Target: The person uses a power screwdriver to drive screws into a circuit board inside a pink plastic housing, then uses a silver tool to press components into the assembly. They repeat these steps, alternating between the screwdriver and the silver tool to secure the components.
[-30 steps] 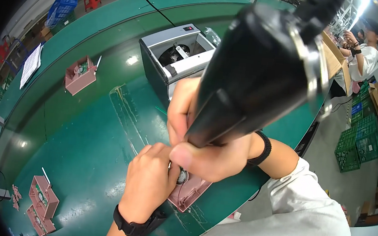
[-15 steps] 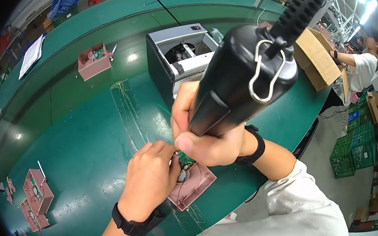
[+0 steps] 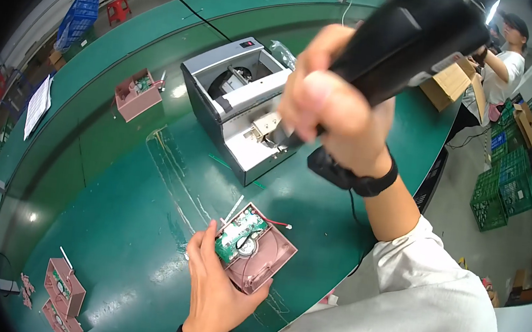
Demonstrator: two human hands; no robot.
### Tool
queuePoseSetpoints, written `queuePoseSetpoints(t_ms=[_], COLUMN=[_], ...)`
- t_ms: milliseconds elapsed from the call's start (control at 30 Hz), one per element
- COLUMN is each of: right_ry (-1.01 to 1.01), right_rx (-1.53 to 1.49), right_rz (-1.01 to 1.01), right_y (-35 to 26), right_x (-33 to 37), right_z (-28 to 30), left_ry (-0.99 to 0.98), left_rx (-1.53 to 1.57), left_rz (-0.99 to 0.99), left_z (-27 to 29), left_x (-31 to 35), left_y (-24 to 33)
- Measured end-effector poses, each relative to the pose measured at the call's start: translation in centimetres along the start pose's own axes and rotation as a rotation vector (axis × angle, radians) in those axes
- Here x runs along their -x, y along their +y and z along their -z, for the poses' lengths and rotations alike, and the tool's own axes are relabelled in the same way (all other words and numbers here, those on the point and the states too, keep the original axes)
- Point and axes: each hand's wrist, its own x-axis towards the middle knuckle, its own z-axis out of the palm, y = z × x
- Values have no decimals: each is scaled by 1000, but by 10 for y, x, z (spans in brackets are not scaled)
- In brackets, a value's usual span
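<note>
Raised over the bench, my right hand [image 3: 348, 119] is wrapped round a thick black electric screwdriver [image 3: 415, 42]. Its lower end is smeared by motion in front of a grey and black box-shaped screw feeder [image 3: 204, 111]. My left hand [image 3: 216, 297] grips the lower left edge of a pink plastic housing [image 3: 275, 251], thumb along the near side and fingers along the left. Inside the housing lie a green circuit board [image 3: 231, 235] and a round speaker [image 3: 246, 247]. A red lead with a white connector [image 3: 288, 226] sticks out at its right, and a white strip at its top.
Another pink housing [image 3: 137, 104] stands at the far left of the green bench [image 3: 124, 216]. Two more pink housings [image 3: 66, 287] lie at the near left. A person [image 3: 507, 65] works beside a cardboard box [image 3: 448, 85]; green crates [image 3: 513, 185] stand on the floor.
My right hand has lifted the screwdriver up and away from the pink housing. My left hand has shifted to the housing's near left edge, uncovering the circuit board.
</note>
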Motion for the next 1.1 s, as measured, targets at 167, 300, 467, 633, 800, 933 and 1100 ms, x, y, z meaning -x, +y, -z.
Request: queuePoseSetpoints(t_ms=[167,300,467,633,800,933,1100], right_ry=[63,-58,-135,-208,-261,-339,-464], right_rx=[71,73,-99,-344,-370,-247,-241], right_rz=[-69,-119,-234,-301,-376,-301,-259], right_y=[9,11,3,2,13,19,31], right_x=[-6,-11,3,36,42,41,39], right_z=[2,-4,-11,-48,-60,-56,-47], left_ry=[-27,-18,-43,-82,-142,-186,-163], left_rx=[216,264,270,263,333,330,274], left_rz=[-36,-99,-172,-138,-93,-71,-114], left_z=[-10,-13,-11,-9,-20,-24,-22], left_x=[-17,-28,-37,-36,-37,-40,-42], left_y=[-10,-17,-21,-26,-38,-37,-38])
